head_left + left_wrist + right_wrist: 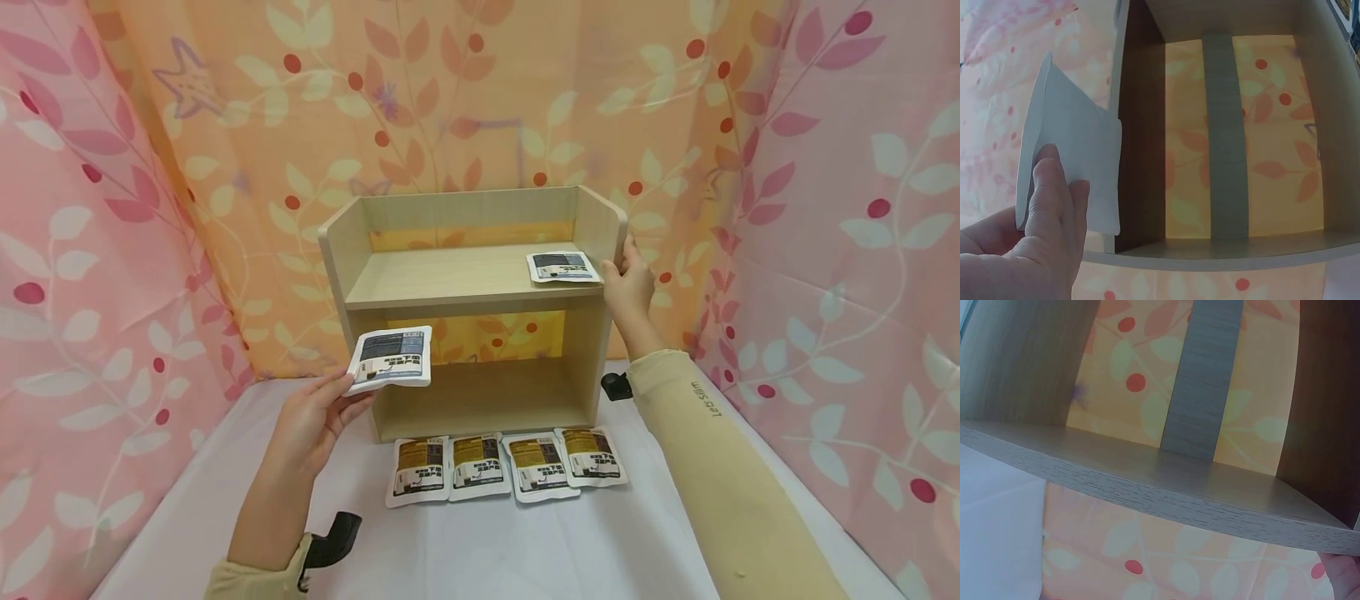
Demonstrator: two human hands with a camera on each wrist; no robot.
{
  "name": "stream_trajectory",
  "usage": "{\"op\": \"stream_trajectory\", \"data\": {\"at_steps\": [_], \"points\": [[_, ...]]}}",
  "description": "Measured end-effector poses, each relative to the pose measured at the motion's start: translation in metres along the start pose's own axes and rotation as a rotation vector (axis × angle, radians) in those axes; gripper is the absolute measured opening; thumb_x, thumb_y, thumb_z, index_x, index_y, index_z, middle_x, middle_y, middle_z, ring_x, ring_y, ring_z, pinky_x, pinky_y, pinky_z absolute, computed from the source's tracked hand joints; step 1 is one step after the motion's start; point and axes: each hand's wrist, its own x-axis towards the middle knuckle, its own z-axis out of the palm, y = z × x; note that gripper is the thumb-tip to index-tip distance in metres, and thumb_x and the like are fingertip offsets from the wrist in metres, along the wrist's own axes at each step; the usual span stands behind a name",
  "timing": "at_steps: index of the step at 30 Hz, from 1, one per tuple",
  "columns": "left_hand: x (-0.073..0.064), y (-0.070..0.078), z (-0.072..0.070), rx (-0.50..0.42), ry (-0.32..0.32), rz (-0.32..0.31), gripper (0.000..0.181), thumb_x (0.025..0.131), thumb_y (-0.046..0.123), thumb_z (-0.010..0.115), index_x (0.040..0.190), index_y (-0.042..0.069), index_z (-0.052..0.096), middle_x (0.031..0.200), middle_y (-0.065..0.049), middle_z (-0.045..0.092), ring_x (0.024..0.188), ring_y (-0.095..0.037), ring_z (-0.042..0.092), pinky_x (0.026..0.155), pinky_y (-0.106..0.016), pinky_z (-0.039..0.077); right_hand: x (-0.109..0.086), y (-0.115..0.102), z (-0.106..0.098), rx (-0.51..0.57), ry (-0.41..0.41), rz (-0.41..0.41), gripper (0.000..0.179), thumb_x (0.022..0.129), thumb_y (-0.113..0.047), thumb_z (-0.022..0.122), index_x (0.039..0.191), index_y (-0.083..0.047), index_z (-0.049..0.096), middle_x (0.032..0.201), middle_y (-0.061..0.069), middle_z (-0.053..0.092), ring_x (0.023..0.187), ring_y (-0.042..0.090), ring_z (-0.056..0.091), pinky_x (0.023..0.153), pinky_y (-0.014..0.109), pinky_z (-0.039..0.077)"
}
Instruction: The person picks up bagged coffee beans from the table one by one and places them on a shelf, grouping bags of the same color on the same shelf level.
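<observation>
My left hand (309,423) pinches a flat white pouch (392,357) with a dark blue printed label, in front of the left side of a small wooden shelf (480,298). In the left wrist view the pouch's plain white back (1079,150) faces the camera, fingers against it. My right hand (632,292) grips the shelf's right side panel near the upper board. Only part of the right hand (1341,575) appears in the right wrist view. A second blue-labelled pouch (562,267) lies on the upper board at the right, beside the right thumb.
Several white pouches with brown labels (480,467) lie in a row on the white tablecloth (465,550), before the shelf's base. Floral curtains (450,100) enclose the back and both sides. Black wrist mounts (333,540) project from the sleeves.
</observation>
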Motion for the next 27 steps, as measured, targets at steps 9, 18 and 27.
{"op": "stream_trajectory", "data": {"at_steps": [9,18,27], "points": [[0.002,0.005,0.010,-0.082,0.008,0.027,0.050,0.103,0.006,0.037,0.148,-0.011,0.023,0.111,-0.004,0.058,0.089,-0.011,0.067,0.085,-0.025,0.051,0.000,0.001,-0.001,-0.004,0.002,0.000,0.056,0.095,-0.004,0.054,0.149,-0.009,0.039,0.124,0.025,0.060,0.113,0.032,0.059,0.097,0.043,0.045],[0.007,0.013,0.019,-0.099,0.008,0.052,0.049,0.103,0.007,0.039,0.147,-0.011,0.024,0.113,-0.006,0.057,0.088,-0.011,0.067,0.084,-0.025,0.051,0.001,0.002,0.000,-0.007,0.005,-0.008,0.054,0.095,-0.004,0.054,0.148,-0.009,0.041,0.122,0.026,0.062,0.110,0.033,0.060,0.096,0.044,0.045],[0.019,0.017,0.030,-0.173,0.021,0.043,0.049,0.103,0.005,0.040,0.147,-0.010,0.027,0.100,-0.003,0.064,0.084,-0.014,0.068,0.080,-0.024,0.053,0.001,0.001,0.001,-0.011,0.011,-0.002,0.056,0.095,-0.004,0.055,0.148,-0.009,0.040,0.120,0.026,0.062,0.106,0.033,0.060,0.094,0.044,0.046]]}}
